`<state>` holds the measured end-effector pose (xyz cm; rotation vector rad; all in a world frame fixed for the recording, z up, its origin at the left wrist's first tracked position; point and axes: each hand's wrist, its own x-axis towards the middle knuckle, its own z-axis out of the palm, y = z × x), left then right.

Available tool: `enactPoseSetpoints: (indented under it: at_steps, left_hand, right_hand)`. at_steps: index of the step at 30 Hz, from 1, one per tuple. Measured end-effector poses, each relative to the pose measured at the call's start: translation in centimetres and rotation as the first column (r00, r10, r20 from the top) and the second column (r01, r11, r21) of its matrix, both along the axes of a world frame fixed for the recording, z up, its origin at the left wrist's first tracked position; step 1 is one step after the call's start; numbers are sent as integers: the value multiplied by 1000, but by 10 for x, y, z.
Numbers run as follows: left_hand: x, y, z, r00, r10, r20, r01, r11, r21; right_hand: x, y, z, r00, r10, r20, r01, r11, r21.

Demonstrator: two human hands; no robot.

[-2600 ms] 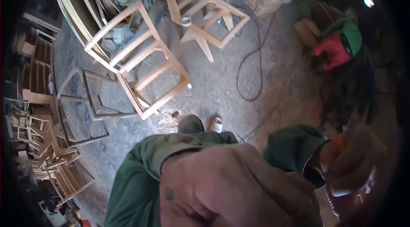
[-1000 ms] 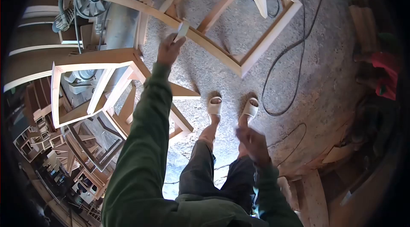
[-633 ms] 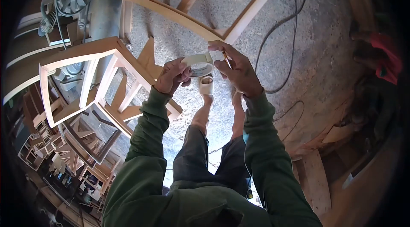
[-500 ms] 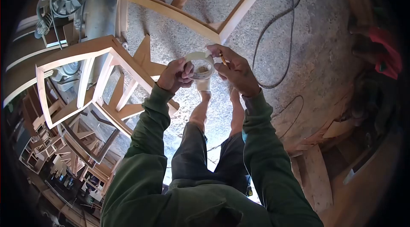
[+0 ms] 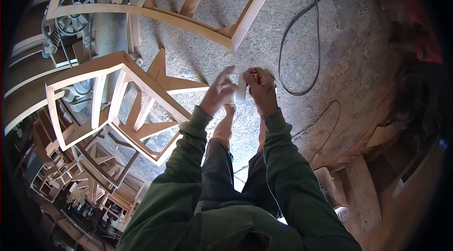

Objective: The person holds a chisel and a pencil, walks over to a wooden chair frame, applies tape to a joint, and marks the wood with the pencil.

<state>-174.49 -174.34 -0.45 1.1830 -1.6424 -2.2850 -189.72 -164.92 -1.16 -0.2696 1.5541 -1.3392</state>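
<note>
My right hand (image 5: 263,91) is closed, with a short orange pencil (image 5: 255,77) between its fingers. Beside those fingers is a pale band of masking tape (image 5: 241,87), which looks like the roll turned edge-on; its far side is hidden. My left hand (image 5: 221,90) is just left of the tape, smeared by motion, its fingers apart and one pointing up. Whether it touches the tape is hard to see. Both hands are in front of my body, above my legs.
Wooden frames stand at the left (image 5: 125,62) and ahead (image 5: 188,22). A dark cable (image 5: 281,57) loops over the concrete floor (image 5: 349,57). A spoked pulley wheel (image 5: 74,10) is at upper left. Someone in a red garment (image 5: 427,38) is at the right edge. Planks (image 5: 363,194) lie lower right.
The tape roll has turned from ring-on to edge-on. My left hand has loosened its grip on it and spread its fingers. Both hands have come lower, and the right still has the pencil.
</note>
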Motion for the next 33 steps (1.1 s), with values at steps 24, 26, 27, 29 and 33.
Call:
enactPoseSetpoints:
  at_steps: [24, 26, 27, 29, 33]
  left_hand:
    - [-83, -124, 41, 437, -770, 465, 790, 576, 212]
    - [-104, -126, 49, 406, -745, 529, 774, 588, 234]
    - [-112, -128, 48, 389, -729, 563, 766, 595, 242]
    - [-115, -130, 31, 353, -667, 655, 826, 552, 117]
    - [-119, -122, 14, 285, -543, 790, 922, 381, -72]
  right_hand:
    - [21, -23, -39, 819, -444, 363, 497, 866, -62]
    - [16, -22, -47, 803, -421, 422, 503, 858, -101]
    - [13, -25, -47, 794, -407, 452, 508, 853, -123]
    - [7, -29, -44, 807, -392, 441, 476, 874, -94]
    - [0, -32, -64, 848, -269, 456, 349, 932, -99]
